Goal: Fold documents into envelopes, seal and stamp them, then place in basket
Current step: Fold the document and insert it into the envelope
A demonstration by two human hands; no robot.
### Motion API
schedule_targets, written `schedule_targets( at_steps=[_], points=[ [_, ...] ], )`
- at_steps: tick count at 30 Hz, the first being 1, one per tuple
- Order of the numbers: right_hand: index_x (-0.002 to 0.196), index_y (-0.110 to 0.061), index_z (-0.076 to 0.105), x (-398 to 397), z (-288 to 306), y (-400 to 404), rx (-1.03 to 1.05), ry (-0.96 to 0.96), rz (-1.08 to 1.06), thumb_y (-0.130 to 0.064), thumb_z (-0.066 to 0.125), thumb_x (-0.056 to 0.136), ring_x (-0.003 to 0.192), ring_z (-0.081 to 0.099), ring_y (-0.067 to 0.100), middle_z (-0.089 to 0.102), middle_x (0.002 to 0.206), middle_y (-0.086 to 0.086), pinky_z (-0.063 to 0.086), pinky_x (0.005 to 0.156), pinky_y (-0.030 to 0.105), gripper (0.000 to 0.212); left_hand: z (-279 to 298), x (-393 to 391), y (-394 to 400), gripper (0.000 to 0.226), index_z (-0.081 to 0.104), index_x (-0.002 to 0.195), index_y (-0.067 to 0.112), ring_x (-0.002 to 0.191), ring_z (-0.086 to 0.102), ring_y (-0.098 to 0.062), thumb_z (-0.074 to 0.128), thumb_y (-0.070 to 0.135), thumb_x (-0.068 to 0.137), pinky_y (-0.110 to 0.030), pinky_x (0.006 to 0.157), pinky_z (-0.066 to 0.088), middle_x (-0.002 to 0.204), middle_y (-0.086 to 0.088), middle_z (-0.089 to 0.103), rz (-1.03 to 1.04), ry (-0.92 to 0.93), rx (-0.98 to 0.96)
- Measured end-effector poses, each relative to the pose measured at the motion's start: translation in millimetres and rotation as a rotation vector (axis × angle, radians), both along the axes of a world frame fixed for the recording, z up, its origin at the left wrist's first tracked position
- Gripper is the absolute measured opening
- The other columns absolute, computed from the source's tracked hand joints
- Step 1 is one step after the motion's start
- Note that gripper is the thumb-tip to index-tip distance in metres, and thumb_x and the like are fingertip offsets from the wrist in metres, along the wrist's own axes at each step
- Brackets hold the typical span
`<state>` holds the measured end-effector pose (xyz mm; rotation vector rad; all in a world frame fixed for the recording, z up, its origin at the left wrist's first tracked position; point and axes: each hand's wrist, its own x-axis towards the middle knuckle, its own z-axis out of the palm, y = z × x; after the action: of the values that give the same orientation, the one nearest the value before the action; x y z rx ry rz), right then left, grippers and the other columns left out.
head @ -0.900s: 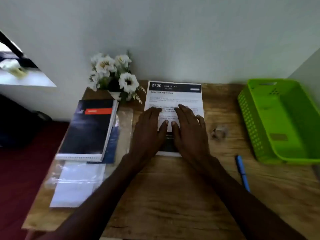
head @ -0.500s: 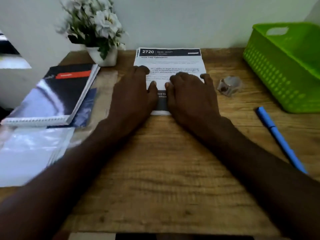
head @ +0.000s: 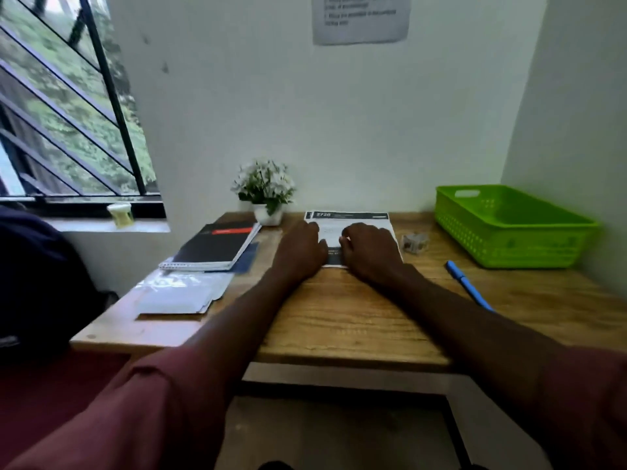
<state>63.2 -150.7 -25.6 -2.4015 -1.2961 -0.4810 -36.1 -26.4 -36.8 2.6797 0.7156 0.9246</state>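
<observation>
1. Both hands lay palm-down on the document (head: 353, 221), side by side, thumbs nearly touching: left hand (head: 300, 251) on its left half, right hand (head: 371, 251) on its right half, fingers fairly straight and pressing flat, pinching nothing
2. Document was a white printed sheet with a dark header band, far edge close to the wall; its near portion looked folded over with a dark strip showing between the hands, fold detail unclear
3. Wooden table (head: 339, 320) had a bare grained stretch between the document and the near edge, crossed only by the forearms
4. Green basket (head: 502, 245) sat at the far right corner near the side wall, rectangular plastic with perforated sides and a handle slot; well apart from the document
5. Blue pen (head: 470, 286) lay slantwise on the right, in front of the basket, not touching it
6. Small clear shiny object (head: 414, 242) sat between document and basket, too blurred to name
7. Left side was crowded: dark spiral notebook (head: 213, 247) with a red label, lying on something blue, and nearer the edge a clear plastic sleeve of white envelopes (head: 179, 295)
8. White flowers in a small white pot (head: 264, 195) stood against the wall, just left of the document
9. Maroon sleeves (head: 142, 412) were pushed up both arms
</observation>
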Motion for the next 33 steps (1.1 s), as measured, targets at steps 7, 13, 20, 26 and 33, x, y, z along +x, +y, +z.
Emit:
schedule_targets(
  at_steps=[7, 13, 20, 26, 33],
  points=[
    [0.112, -0.021, 0.066, 5.0, 7.1, -3.8, -0.001, 0.000, -0.041, -0.035, 0.043, 0.101, 0.112, 0.061, 0.030, 0.067, 0.115, 0.005, 0.045, 0.092, 0.043, 0.029, 0.1, 7.5, 6.9, 0.034, 0.064, 0.110, 0.001, 0.106, 0.059, -0.040, 0.056, 0.031, 0.098, -0.042, 0.088, 0.045, 0.115, -0.025, 0.062, 0.061, 0.043, 0.030],
    [0.105, -0.019, 0.071, 16.8, 4.5, -0.7, -0.028, 0.020, -0.025, -0.034, 0.047, 0.099, 0.104, 0.065, 0.027, 0.071, 0.108, 0.004, 0.047, 0.084, 0.037, 0.029, -1.6, 11.4, 9.9, 0.036, 0.062, 0.115, 0.006, 0.113, 0.055, -0.037, 0.050, 0.038, 0.100, -0.044, 0.090, 0.046, 0.120, -0.021, 0.061, 0.103, 0.145, 0.113],
    [0.110, -0.022, 0.067, 22.9, -3.7, 6.9, -0.027, 0.005, 0.000, -0.036, 0.048, 0.099, 0.107, 0.062, 0.027, 0.068, 0.111, 0.003, 0.048, 0.086, 0.041, 0.027, -10.0, 22.6, 18.5, 0.054, 0.060, 0.123, 0.004, 0.123, 0.046, -0.040, 0.047, 0.051, 0.101, -0.045, 0.098, 0.043, 0.130, -0.022, 0.057, 0.191, 0.184, 0.053],
    [0.109, -0.023, 0.067, 25.5, -4.8, 9.0, -0.064, -0.012, 0.021, -0.038, 0.047, 0.099, 0.107, 0.060, 0.027, 0.065, 0.111, 0.002, 0.049, 0.084, 0.041, 0.027, 23.0, 60.5, 42.7, 0.067, 0.068, 0.113, 0.006, 0.116, 0.061, -0.037, 0.041, 0.065, 0.099, -0.043, 0.096, 0.049, 0.125, -0.021, 0.066, 0.166, 0.334, -0.123],
    [0.110, -0.022, 0.067, 30.1, -0.5, 6.6, -0.084, 0.026, 0.060, -0.037, 0.051, 0.098, 0.106, 0.059, 0.028, 0.064, 0.112, 0.004, 0.051, 0.088, 0.044, 0.025, 5.9, 62.2, 47.5, 0.062, 0.059, 0.129, 0.010, 0.127, 0.050, -0.038, 0.049, 0.059, 0.092, -0.046, 0.097, 0.047, 0.142, -0.020, 0.050, 0.202, 0.206, -0.189]
  ],
)
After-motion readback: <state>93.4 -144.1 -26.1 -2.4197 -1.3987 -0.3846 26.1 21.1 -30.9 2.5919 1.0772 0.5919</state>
